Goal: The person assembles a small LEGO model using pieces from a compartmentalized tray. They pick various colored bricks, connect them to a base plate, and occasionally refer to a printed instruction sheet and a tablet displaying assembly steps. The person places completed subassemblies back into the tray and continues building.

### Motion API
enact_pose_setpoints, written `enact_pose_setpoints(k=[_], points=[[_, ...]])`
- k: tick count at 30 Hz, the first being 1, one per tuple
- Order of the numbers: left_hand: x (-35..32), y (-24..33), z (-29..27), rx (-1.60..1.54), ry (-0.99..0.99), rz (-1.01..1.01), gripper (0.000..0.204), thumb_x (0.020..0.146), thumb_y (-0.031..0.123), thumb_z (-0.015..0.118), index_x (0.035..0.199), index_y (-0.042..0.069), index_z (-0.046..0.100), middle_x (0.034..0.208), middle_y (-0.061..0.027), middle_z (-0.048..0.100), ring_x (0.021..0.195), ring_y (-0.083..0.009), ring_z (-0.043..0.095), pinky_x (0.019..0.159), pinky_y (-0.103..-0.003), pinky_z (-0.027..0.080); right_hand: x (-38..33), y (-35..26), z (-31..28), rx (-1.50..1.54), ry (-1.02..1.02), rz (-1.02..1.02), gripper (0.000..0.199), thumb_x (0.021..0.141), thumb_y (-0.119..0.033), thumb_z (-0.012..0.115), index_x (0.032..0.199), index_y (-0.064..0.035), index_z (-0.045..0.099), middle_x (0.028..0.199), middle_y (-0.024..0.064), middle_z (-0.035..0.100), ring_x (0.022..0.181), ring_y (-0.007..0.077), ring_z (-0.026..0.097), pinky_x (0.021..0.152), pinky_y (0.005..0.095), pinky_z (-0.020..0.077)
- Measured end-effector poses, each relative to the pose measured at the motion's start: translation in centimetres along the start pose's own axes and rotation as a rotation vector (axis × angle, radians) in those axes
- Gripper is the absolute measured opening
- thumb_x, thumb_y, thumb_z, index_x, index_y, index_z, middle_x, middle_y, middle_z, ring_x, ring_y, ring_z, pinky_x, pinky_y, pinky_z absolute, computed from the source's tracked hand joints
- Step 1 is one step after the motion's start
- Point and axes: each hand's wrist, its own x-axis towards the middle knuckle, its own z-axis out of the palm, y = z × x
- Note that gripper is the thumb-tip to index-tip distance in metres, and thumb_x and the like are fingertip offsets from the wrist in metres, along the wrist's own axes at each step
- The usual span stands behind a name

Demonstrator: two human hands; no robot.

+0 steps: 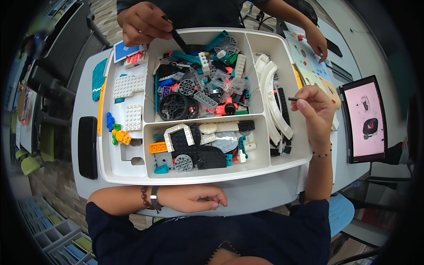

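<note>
My right hand [316, 110] is raised over the right side of the white sorting tray [212, 178]. Between its thumb and forefinger it pinches a short black axle [292, 99]. Along the table's near edge lies my left hand [196, 198], loosely stretched out and holding nothing, just below the tray. Mixed building bricks fill the large middle compartment, among them a black wheel rim [172, 106] and a grey beam [206, 100]. The front compartment holds black plates [212, 157] and a grey gear [183, 163]. Curved white track pieces [274, 104] lie in the right compartment.
Across the table, another person's hand [143, 24] holds a black beam [179, 42] over the tray; their other hand [316, 42] is by a printed booklet [304, 57]. A tablet screen [365, 119] stands at right. A black case [87, 147] lies at left.
</note>
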Motion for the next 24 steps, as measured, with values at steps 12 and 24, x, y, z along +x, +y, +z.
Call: enact_pose_setpoints(k=[12, 24], points=[[-0.3, 0.2, -0.2, 0.015, 0.000, -0.091, 0.021, 0.094, 0.010, 0.051, 0.111, -0.001, 0.057, 0.094, -0.0053, 0.060, 0.087, -0.0110, 0.057, 0.079, -0.025, 0.046, 0.1, -1.0, 0.0, -0.307, -0.139, -0.208, 0.009, 0.079, -0.007, 0.064, 0.082, -0.0017, 0.058, 0.079, 0.0040, 0.059, 0.072, 0.0105, 0.055, 0.067, 0.0238, 0.0452], [-0.2, 0.4, 0.1, 0.028, 0.016, -0.115, 0.021, 0.094, 0.015, 0.051, 0.110, 0.003, 0.058, 0.093, -0.0031, 0.061, 0.084, -0.0086, 0.056, 0.077, -0.025, 0.045, -3.0, -2.7, 4.4, -0.546, -0.329, -0.492, 0.013, 0.073, -0.008, 0.070, 0.076, -0.0084, 0.057, 0.067, 0.0028, 0.059, 0.054, 0.0191, 0.057, 0.048, 0.0285, 0.0423]])
